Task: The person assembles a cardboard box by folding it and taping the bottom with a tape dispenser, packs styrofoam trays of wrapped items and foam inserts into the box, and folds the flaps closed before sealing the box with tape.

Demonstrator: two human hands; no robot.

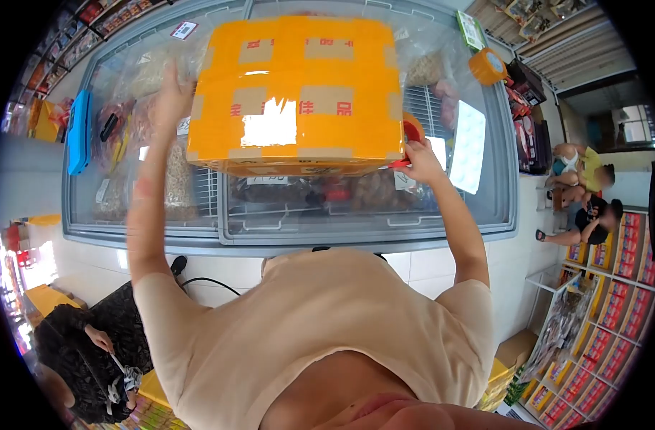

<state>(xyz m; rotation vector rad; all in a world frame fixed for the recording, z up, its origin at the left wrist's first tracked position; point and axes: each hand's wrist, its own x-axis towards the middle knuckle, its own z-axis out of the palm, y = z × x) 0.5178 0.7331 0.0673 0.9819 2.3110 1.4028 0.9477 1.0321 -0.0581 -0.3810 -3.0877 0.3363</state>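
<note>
A large cardboard box [316, 132], mostly covered in yellow tape with red characters, sits on the glass top of a chest freezer [270, 244]. My left hand [171, 97] is raised beside the box's left side, its fingers apart and somewhat blurred. At the box's lower right corner my right hand [422, 162] grips a red tape dispenser [412, 130]. The dispenser lies against the box's right side, partly hidden behind it. Bagged goods show through the glass around the box.
A blue case [79, 132] lies on the freezer's left end. Toward its right end are a white tray [468, 147] and a yellow tape roll [488, 66]. A person in dark clothes [91, 344] is at lower left; two people sit at far right near stocked shelves [614, 308].
</note>
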